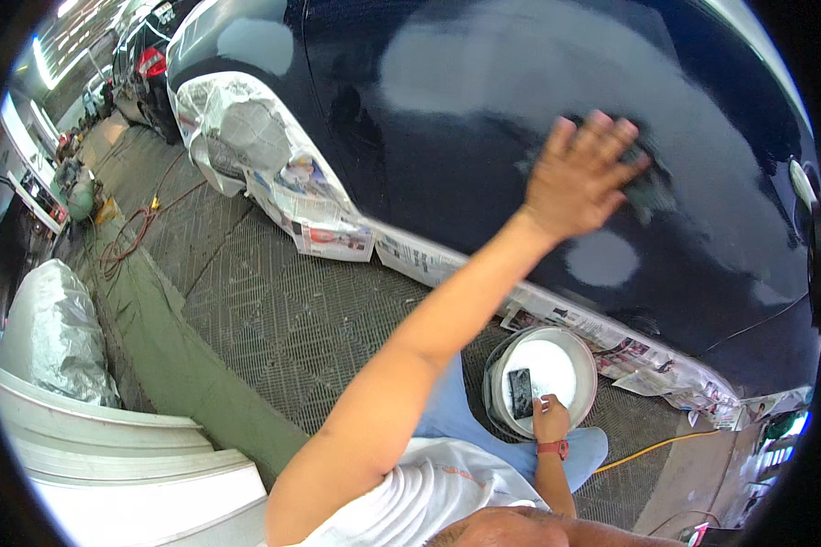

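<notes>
My left hand (576, 182) lies spread on the dark blue car panel (447, 191), fingers apart, with no object visible in it. Dull grey patches mark the panel, and a wet-looking dark smear shows beside my fingers. Down by my knee, my right hand (551, 419), a red watch on its wrist, grips a dark rectangular block (520, 393) by one end. That block is over a round bucket (586, 369) whose contents look white; whether it touches them I cannot tell.
Newspaper (420, 258) masks the car's lower edge, and plastic and paper cover the wheel (251, 132). A red hose (141, 219) is coiled on the textured floor; a yellow cord (652, 448) runs at right. Foil-like sheeting (55, 337) and white panels (146, 488) stand left.
</notes>
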### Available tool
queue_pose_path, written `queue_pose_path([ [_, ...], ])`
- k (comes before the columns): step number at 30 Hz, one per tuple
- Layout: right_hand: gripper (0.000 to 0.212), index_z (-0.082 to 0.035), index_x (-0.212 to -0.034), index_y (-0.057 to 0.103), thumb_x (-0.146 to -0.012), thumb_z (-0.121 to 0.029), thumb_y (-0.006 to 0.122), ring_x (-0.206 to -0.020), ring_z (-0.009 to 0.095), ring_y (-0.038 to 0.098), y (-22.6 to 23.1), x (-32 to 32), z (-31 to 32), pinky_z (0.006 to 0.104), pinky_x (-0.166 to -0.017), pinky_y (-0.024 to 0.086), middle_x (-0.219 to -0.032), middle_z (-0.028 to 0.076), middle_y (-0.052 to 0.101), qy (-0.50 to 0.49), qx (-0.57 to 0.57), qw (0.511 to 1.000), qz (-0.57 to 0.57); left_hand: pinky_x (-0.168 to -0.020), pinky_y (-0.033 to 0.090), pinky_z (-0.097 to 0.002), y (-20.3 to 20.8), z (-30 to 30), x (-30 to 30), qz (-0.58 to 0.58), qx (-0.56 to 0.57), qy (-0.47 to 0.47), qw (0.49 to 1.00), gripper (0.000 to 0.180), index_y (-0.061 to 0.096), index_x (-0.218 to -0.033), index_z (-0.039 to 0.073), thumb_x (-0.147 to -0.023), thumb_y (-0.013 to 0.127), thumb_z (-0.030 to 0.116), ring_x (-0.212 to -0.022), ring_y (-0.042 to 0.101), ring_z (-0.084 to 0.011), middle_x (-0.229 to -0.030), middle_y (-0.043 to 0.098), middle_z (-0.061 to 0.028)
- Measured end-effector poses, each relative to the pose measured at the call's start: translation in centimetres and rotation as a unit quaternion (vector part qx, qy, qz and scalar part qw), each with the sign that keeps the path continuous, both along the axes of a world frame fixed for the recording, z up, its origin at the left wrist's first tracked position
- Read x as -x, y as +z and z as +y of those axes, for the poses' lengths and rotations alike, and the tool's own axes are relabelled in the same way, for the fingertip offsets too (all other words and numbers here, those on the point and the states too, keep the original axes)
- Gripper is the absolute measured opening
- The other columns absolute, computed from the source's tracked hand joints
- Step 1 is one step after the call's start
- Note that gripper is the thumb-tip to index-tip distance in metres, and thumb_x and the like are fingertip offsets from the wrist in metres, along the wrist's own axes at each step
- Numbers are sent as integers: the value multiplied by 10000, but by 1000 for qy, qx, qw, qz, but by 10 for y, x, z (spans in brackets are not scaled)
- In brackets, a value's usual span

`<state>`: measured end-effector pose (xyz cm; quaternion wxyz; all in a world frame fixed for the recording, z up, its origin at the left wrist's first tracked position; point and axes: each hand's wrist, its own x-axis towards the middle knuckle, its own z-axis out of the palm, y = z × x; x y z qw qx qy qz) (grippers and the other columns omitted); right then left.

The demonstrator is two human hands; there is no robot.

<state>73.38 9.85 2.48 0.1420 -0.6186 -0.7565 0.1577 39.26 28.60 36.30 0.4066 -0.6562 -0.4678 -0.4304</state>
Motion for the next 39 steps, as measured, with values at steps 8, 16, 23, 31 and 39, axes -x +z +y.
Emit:
queue_pose_path([
  [8, 226, -77, -1039, 741, -962, -289, 763, -814, 358, 749, 0, 14, 0, 491, -740, 571, -845, 123, 775, 18, 14, 1000, -1, -1328, 124, -574, -33, -62, 316, -424, -70, 204, 879, 752, 302, -1653, -87, -1149, 394, 462, -1623, 170, -514, -1733, 201, -363],
  [16, 247, -61, -993, 746, -971, -307, 754, -799, 377, 748, 4, 14, 3, 504, -747, 568, -836, 150, 779, 18, 6, 999, -30, -1330, 84, -597, -209, -4, 72, -585, -34, 186, 789, 716, 233, -1672, -86, -1158, 400, 384, -1641, 93, -508, -1759, 119, -343],
  [23, 230, -62, -1003, 747, -978, -291, 743, -776, 373, 754, 0, 8, 4, 493, -730, 581, -817, 149, 777, 14, 11, 999, -29, -1339, 40, -582, -187, -25, 119, -545, 0, 170, 821, 784, 180, -1623, -199, -1165, 337, 418, -1650, 64, -486, -1746, 75, -383],
  [31, 248, -68, -993, 747, -993, -316, 732, -758, 365, 747, -2, 10, 5, 492, -710, 571, -806, 144, 770, -3, 1, 999, -40, -1339, 186, -533, -193, -29, 221, -743, -16, 181, 645, 899, 303, -1586, -190, -1151, 264, 596, -1614, 219, -482, -1693, 242, -399],
  [39, 243, -72, -960, 745, -994, -312, 728, -746, 363, 746, 0, 10, 6, 488, -699, 570, -794, 140, 766, -1, 11, 999, -32, -1354, 99, -506, -264, 1, 81, -797, 31, 99, 595, 941, 131, -1658, -148, -1140, 277, 623, -1653, 108, -445, -1746, 89, -373],
])
